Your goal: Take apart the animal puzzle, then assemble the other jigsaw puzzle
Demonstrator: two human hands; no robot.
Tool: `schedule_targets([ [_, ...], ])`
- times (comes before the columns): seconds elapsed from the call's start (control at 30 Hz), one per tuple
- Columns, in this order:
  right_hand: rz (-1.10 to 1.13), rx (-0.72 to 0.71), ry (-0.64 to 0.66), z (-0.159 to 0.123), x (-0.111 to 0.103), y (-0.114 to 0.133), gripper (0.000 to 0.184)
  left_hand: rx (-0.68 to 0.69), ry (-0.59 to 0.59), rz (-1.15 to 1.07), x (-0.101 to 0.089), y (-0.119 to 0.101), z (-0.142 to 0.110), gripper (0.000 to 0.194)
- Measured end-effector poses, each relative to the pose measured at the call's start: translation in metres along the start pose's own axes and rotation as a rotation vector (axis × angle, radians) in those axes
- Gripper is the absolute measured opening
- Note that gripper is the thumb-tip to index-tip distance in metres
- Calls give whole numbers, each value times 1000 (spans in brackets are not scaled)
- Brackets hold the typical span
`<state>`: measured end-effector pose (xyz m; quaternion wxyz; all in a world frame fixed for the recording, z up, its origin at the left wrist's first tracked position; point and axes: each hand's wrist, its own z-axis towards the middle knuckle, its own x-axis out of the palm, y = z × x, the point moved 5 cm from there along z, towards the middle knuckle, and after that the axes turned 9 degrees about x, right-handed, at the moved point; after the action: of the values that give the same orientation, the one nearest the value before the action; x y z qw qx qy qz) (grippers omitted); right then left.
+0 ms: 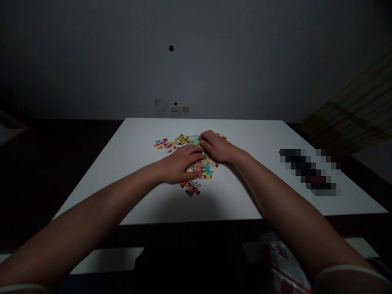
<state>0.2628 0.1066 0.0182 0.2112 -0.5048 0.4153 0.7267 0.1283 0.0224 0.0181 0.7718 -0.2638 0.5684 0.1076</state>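
Colourful jigsaw puzzle pieces (206, 168) lie in a cluster at the middle of the white table, partly joined into a picture. My left hand (183, 163) rests palm down over the near left part of the cluster, its fingers spread and covering some pieces. Beyond it, my right hand (214, 145) bends over the far right part, fingers curled and tips drawn together beside a light blue piece (193, 139). Whatever is between those fingertips is hidden. A few loose pieces (161, 143) lie at the far left, and an orange-brown piece (191, 188) sticks out nearest me.
The white table (137, 163) ends at a front edge below my forearms. A dark, pixelated object (309, 171) lies on its right side. Behind stands a grey wall with sockets (180, 109). A shiny package (284, 261) sits below the table edge at right.
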Motion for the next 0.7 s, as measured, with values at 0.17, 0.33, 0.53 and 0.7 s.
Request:
schedule_targets([
  [0.17, 86, -72, 95, -3, -2, 6, 41, -115, -56, 51, -10, 10, -3, 55],
  [0.33, 94, 0, 81, -8, -3, 4, 48, -244, -125, 40, -23, 23, -11, 36],
  [0.53, 133, -147, 189, -13, -5, 23, 28, -210, -148, 67, -23, 32, -13, 48],
  [0.7, 174, -378, 278, -17, -4, 43, 45, -228, -24, 136, -8, 47, -16, 61],
])
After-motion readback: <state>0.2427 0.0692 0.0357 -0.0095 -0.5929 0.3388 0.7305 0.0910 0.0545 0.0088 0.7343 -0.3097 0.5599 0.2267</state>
